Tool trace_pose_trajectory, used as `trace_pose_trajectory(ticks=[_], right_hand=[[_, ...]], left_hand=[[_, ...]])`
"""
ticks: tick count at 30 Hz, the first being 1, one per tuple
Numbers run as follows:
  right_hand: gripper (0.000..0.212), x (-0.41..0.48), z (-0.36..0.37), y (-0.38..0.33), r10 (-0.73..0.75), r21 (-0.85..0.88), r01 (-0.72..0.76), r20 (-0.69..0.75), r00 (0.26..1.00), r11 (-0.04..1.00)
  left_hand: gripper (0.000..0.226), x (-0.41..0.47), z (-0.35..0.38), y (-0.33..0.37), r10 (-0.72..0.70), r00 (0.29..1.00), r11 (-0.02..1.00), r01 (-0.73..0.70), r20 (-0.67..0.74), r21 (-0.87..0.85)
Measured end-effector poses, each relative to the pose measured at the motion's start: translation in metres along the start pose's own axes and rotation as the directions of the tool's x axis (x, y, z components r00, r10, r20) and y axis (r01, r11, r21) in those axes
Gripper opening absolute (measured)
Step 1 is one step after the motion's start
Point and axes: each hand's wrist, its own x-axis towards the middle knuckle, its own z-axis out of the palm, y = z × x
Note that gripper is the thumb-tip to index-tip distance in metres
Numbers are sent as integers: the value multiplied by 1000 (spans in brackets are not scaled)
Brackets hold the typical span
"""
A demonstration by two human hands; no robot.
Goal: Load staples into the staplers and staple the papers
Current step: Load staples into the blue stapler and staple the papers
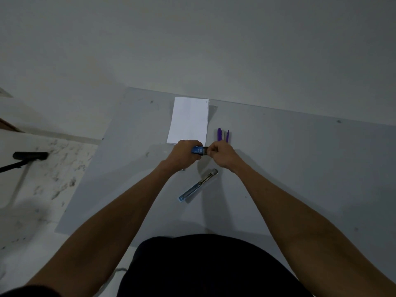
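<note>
While both hands meet over the grey mat (300,168), entry one: blue staple box (198,150) marked 10, left hand (184,153) curled round its sleeve, right hand (220,154) pinching its dark end, probably to slide out staples; entry two: pale blue stapler (198,185), lying opened flat just nearer, seemingly ready for loading; entry three: purple stapler (222,135) beside the papers (188,121) at the mat's far edge, kept near for stapling

You get one legible mark: white "10" on the blue staple box (198,150). Print on the blue stapler (194,189) is too small to read.
</note>
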Motion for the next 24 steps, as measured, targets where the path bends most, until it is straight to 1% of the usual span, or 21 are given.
trace_pose_trajectory(ticks=[3,5,7,8,10,11,12,17,19,21,22,24], right_hand=[[19,0,0,0,20,15,-20,-7,1000,1000],[19,0,0,1,39,80,-35,-57,998,996],[16,2,-1,2,98,198,-69,-142,985,978],[14,3,-2,3,152,292,-97,-174,973,952],[13,5,-3,5,260,461,-150,-186,948,875],[11,5,-4,6,297,508,-168,-183,937,845],[10,4,-5,6,325,548,-182,-175,929,816],[29,-1,-4,8,405,671,-272,-47,913,690],[23,-1,-3,8,441,714,-313,7,897,626],[11,-1,-2,4,460,791,-323,59,886,520],[8,-2,-3,3,450,821,-313,77,890,478],[3,-3,-3,0,410,839,-285,82,909,464]], left_hand=[[39,0,-1,-1,-6,1000,1000,6,-5,0],[37,-1,-1,-4,-18,1000,1000,19,-12,8],[35,-2,-1,-7,-30,999,999,30,-24,15],[34,-3,-1,-9,-35,999,999,36,-28,16],[33,-5,-1,-11,-42,999,999,42,-32,12],[32,-5,-1,-13,-43,998,999,44,-34,5],[31,-5,-1,-13,-44,998,999,44,-34,-4],[34,-4,-2,-12,-30,999,999,28,-45,-34],[35,-2,-2,-10,-18,999,999,17,-49,-36],[34,-1,-1,-8,-9,999,999,7,-46,-46],[33,0,-1,-8,-5,999,999,3,-45,-52],[33,1,-1,-7,0,999,998,-3,-46,-60]])
